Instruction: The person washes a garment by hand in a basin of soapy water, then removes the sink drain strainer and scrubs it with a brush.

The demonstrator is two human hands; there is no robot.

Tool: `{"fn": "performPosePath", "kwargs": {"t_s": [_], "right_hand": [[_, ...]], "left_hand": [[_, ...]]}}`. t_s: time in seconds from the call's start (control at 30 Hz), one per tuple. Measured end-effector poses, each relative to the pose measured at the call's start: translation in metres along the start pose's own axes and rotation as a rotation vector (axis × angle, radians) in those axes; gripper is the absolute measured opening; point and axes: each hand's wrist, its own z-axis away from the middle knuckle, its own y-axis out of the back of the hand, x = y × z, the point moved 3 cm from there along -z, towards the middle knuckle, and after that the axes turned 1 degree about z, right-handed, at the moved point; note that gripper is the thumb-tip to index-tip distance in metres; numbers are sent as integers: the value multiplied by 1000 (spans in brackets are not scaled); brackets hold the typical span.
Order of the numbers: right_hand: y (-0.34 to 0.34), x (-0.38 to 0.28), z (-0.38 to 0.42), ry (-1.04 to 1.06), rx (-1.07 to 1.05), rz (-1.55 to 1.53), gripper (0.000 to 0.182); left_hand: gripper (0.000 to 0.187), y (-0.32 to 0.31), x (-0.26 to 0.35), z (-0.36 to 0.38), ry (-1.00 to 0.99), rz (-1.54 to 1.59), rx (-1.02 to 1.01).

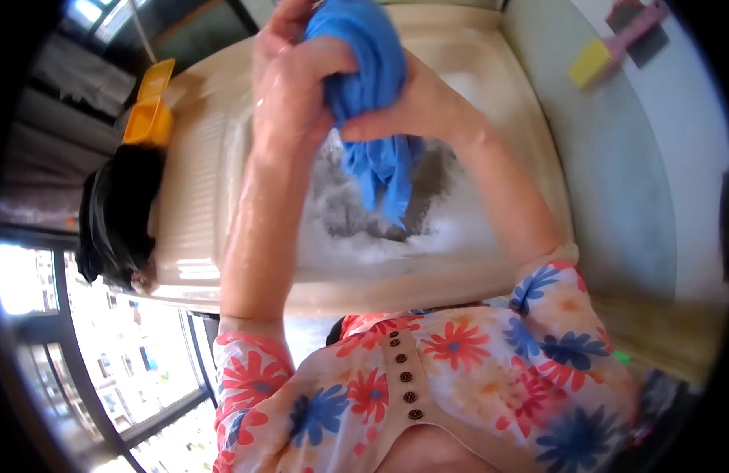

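A wet blue cloth (368, 67) is bunched up between both hands above the basin of a beige laundry sink (530, 102). My left hand (293, 87), wet up the forearm, grips the cloth from the left side with its thumb across it. From the right, my right hand (412, 110) is wrapped around the same cloth, its thumb pressed along the lower edge; its other fingers are hidden behind the cloth. A loose end of the cloth hangs down over grey, sudsy water (333, 205) in the basin.
The ribbed washboard (191, 173) lies to the left of the basin. Black fabric (124, 213) hangs over the sink's left edge, below an orange open box (149, 120). A pink-handled brush (617, 51) with yellow bristles hangs on the right wall. Windows stand at lower left.
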Motion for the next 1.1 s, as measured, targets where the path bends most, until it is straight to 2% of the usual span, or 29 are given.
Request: {"fn": "performPosePath", "kwargs": {"t_s": [0.03,0.1,0.13,0.2,0.27,0.3,0.33,0.37,0.4,0.43,0.47,0.53,0.57,0.63,0.67,0.7,0.73,0.77,0.8,0.9,1.0,1.03,1.1], "right_hand": [[-4,3,-4,-40,14,-65,71],[-10,9,-7,-55,75,-193,62],[-10,20,-4,-129,99,-227,61],[-8,29,3,-246,133,-275,58],[-3,42,14,-286,148,-310,55],[6,63,23,-451,145,-406,53],[4,66,20,-399,61,-661,58],[2,69,17,-372,-35,-914,62],[-12,45,-1,-195,-103,-990,62],[-15,46,-8,-193,-45,-1052,61],[-14,50,-16,-190,18,-1110,59],[9,89,-26,-361,221,-910,56],[28,120,-27,-443,322,-801,54],[74,220,-30,-516,528,-81,47],[69,248,-26,-404,525,213,43],[64,265,-19,-281,518,503,40],[55,280,-16,-282,469,558,41],[46,287,-11,-286,425,621,41],[45,291,-6,-289,388,686,42],[40,236,-11,-721,146,-93,57],[79,244,5,-587,109,-735,73],[82,242,11,-503,110,-809,78],[47,197,-27,-258,-213,-1054,72]], "left_hand": [[40,4,-5,-4,-27,115,-22],[50,6,-3,-2,19,-172,39],[56,7,-2,0,48,-313,64],[53,16,-10,4,132,-440,-125],[66,42,-22,9,111,-253,-109],[72,55,-44,11,92,-112,-63],[78,69,-75,11,65,34,-28],[82,72,-111,21,159,161,-73],[83,62,-131,33,277,375,-135],[83,52,-151,46,411,578,-174],[84,42,-163,57,409,671,-91],[78,34,-170,81,533,952,56],[76,33,-176,88,622,994,92],[73,32,-192,95,803,1075,157],[64,36,-213,99,840,1098,201],[60,39,-213,104,820,951,273],[56,43,-212,110,804,812,341],[44,43,-201,115,910,761,389],[42,44,-206,116,942,794,317],[35,50,-212,115,1012,793,163],[37,45,-181,108,835,960,25],[41,39,-154,104,760,959,-15],[42,32,-160,109,798,1008,-133]]}}
